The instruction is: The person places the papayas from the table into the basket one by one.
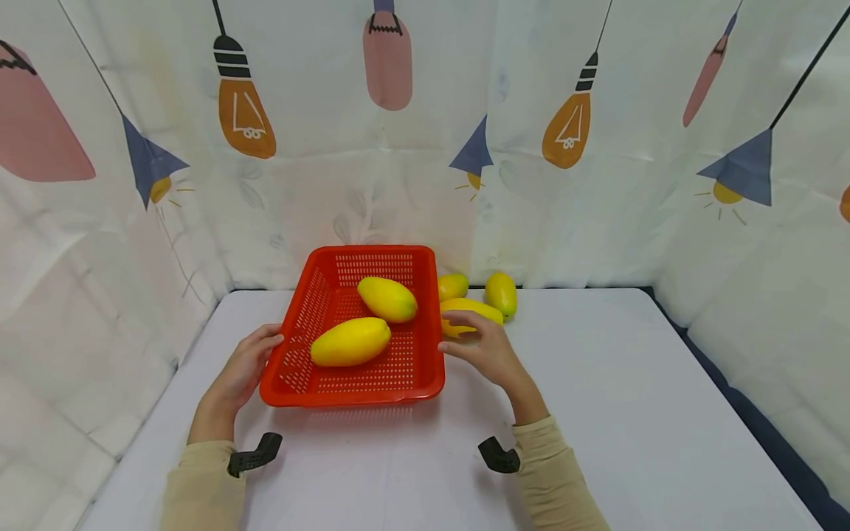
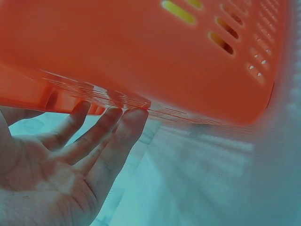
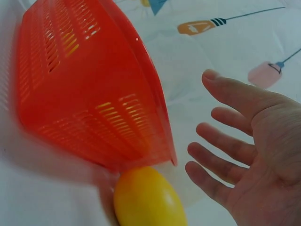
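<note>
A red plastic basket (image 1: 434, 354) with slotted walls stands on the white table in front of me. Two yellow mangoes, one nearer (image 1: 350, 342) and one farther (image 1: 388, 299), lie inside it. My left hand (image 1: 242, 369) is at the basket's left side; in the left wrist view its nearly straight fingers (image 2: 134, 127) touch the basket's wall (image 2: 94, 37). At the right side, my right hand (image 1: 491, 354) hovers with spread, slightly bent fingers and an empty palm. Just past those fingers lies another mango (image 1: 488, 308), partly hidden, which also shows in the right wrist view (image 3: 148, 200).
Two more mangoes, one partly behind the basket (image 1: 454, 286) and one upright-looking (image 1: 501, 293), lie near the table's back edge. A white curtain (image 1: 425, 199) printed with lamps hangs behind and at both sides. The white tabletop (image 1: 598, 398) extends to the right.
</note>
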Tool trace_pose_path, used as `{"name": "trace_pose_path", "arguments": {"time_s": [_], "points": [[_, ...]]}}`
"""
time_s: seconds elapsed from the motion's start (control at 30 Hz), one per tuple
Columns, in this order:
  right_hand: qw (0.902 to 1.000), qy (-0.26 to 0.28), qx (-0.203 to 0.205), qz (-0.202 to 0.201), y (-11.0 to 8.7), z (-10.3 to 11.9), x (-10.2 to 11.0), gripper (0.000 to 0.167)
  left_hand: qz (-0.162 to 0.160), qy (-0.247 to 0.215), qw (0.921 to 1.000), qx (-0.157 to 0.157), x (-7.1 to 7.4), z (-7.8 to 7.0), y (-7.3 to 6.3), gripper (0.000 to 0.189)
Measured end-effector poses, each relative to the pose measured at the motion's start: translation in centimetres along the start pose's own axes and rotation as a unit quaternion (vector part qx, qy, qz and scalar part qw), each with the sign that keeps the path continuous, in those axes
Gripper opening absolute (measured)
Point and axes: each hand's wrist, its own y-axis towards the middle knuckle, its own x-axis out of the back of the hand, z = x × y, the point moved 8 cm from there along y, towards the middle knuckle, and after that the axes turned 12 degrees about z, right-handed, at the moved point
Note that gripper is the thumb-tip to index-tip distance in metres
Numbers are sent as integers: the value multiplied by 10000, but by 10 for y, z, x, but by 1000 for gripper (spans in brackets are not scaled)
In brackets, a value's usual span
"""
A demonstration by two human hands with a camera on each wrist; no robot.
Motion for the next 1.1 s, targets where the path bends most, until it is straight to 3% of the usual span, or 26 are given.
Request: {"name": "trace_pose_path", "arguments": {"time_s": [0.27,0.5,1.1], "points": [[9998,-121,-27,-165,-2,-10,8,53,55,-107,9999,-75,0,0,1,26],[9994,-15,-319,-152,0,-21,13,56,26,-66,10000,-3,1,0,2,26],[9989,98,-258,-373,-5,-39,25,57,28,-73,10000,-8,1,1,2,27]]}}
